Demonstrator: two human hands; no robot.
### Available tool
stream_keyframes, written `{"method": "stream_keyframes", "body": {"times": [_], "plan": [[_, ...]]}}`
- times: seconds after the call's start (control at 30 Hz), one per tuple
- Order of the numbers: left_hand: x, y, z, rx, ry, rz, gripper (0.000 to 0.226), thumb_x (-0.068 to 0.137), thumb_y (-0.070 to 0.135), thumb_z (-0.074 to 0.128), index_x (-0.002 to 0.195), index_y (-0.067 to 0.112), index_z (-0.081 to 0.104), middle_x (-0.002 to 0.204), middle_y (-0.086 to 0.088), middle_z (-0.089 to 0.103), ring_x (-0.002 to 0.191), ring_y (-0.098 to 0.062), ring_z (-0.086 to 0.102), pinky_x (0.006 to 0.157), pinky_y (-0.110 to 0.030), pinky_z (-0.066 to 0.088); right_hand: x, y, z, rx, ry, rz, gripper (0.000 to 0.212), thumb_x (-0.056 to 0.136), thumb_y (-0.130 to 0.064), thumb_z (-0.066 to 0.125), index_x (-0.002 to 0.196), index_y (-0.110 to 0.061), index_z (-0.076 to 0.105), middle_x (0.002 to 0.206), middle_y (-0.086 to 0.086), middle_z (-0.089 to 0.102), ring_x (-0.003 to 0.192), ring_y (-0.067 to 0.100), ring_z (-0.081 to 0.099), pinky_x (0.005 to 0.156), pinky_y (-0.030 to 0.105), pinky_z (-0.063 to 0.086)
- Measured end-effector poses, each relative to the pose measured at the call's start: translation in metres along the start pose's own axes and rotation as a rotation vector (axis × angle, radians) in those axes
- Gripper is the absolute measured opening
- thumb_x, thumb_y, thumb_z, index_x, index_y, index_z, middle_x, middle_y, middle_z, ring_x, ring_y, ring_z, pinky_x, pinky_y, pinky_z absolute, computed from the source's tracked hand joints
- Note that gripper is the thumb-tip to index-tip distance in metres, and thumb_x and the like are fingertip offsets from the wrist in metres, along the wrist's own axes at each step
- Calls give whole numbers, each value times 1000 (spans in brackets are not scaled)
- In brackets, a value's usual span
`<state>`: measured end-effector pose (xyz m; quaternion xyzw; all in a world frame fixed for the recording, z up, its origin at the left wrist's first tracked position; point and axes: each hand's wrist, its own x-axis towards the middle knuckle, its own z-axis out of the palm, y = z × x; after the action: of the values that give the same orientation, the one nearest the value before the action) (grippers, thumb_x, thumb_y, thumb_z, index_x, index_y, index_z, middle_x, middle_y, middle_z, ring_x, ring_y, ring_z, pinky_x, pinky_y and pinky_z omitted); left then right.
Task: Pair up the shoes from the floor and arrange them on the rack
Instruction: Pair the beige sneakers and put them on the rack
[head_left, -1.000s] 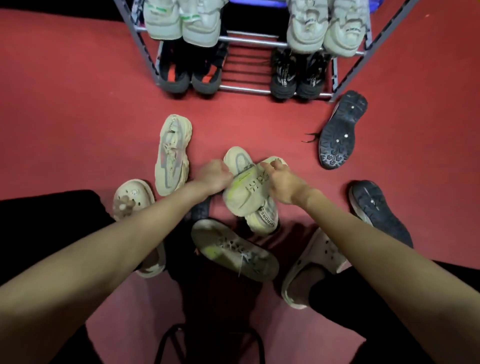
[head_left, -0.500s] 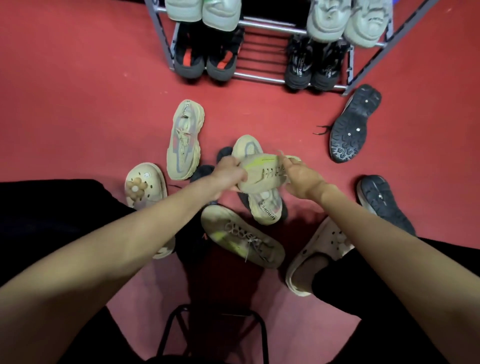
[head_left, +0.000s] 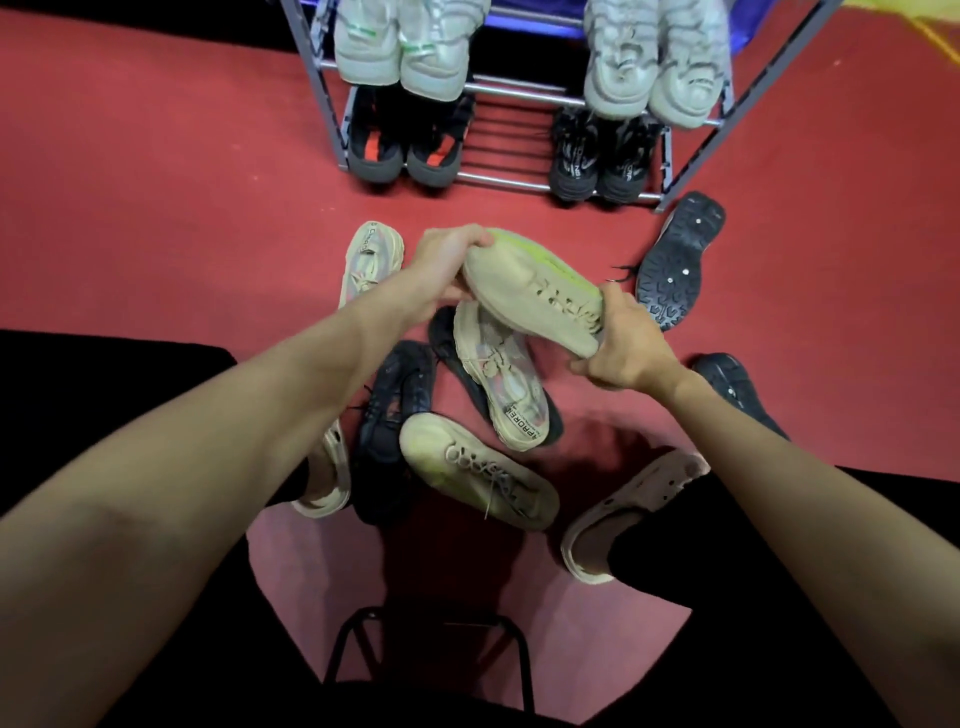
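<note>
Your left hand (head_left: 441, 270) wraps its fingers around the toe of a beige sneaker with a lime-green sole (head_left: 535, 291), and your right hand (head_left: 623, 348) closes on its heel. You hold the shoe in the air, tilted on its side, above the loose shoes on the red floor (head_left: 156, 208).

From left to right, the floor holds a beige clog (head_left: 324, 483) partly hidden by your left arm, a beige sneaker with a pastel insole (head_left: 371, 260), a black sneaker (head_left: 395, 415), a matching beige lace-up sneaker (head_left: 478, 473), another pastel-lined sneaker (head_left: 506, 384) resting on a dark shoe, a second clog (head_left: 623, 514), a black shoe lying sole-up (head_left: 678, 260) and one more black shoe (head_left: 732, 384) at the right.

The rack (head_left: 519, 179) stands at the far edge of the floor. Its upper rail carries two pairs of pale sneakers (head_left: 400, 47), and its lower rail holds two pairs of black shoes (head_left: 405, 145), one at each end.
</note>
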<state>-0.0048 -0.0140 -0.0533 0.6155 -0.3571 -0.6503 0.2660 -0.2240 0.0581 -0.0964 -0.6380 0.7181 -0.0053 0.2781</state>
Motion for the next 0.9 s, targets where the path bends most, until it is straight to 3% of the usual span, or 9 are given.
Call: {"method": "stream_keyframes", "body": {"times": [0.07,0.17,0.3,0.43,0.53,0.6,0.67,0.73,0.9], "plan": [[-5,-11,9,-115,-23,-64,21,91,35,51,91,15,59,87,-5,64,80,-20,64,73,-33,57,-6,2,0,15,23,83,75,54,-42,82,108,-17,37,108,10,53,102,33,53,91,48,47],[-12,-42,25,-104,28,-113,31,97,32,37,100,8,56,81,-6,61,76,-20,60,68,-30,52,-14,6,9,50,7,175,69,59,-41,82,101,-17,34,109,11,52,106,35,53,92,50,48],[-23,-113,33,280,90,-313,19,88,23,56,99,9,60,85,-6,60,85,-25,60,72,-30,48,-14,15,22,128,4,277,77,58,-43,84,110,-10,38,119,16,53,113,38,53,97,53,46],[-47,-169,26,738,81,-456,39,87,27,54,117,6,64,113,-11,66,109,-26,64,89,-30,49,-8,25,35,138,-45,301,82,58,-45,85,114,-9,37,123,17,53,116,38,51,100,51,44],[-67,-198,10,436,-174,-504,28,82,46,63,94,21,72,115,-12,68,102,-23,69,80,-32,54,-2,30,43,113,-113,270,83,59,-45,85,116,-9,36,123,17,52,116,39,51,100,51,44],[-75,-206,14,302,-293,-550,37,75,61,66,97,32,72,117,-2,65,108,-16,65,91,-37,52,2,32,46,86,-151,250,83,59,-44,85,115,-9,35,123,17,51,116,39,51,100,52,45],[-66,-212,34,209,-77,-667,52,74,56,70,118,28,62,124,0,54,123,-25,51,95,-45,43,6,32,51,76,-172,239,83,59,-43,85,115,-9,35,122,16,51,116,39,51,100,51,45],[-54,-214,51,98,149,-799,53,73,50,73,116,25,55,113,0,49,121,-29,50,86,-43,41,8,33,55,65,-184,226,83,59,-43,85,117,-9,35,122,15,50,116,38,51,100,51,45],[-35,-223,57,-133,409,-863,47,66,42,81,88,17,48,83,-1,45,66,-21,46,73,-33,40,10,32,61,70,-184,209,82,60,-44,84,116,-10,35,119,15,50,113,37,51,98,51,46]]}}
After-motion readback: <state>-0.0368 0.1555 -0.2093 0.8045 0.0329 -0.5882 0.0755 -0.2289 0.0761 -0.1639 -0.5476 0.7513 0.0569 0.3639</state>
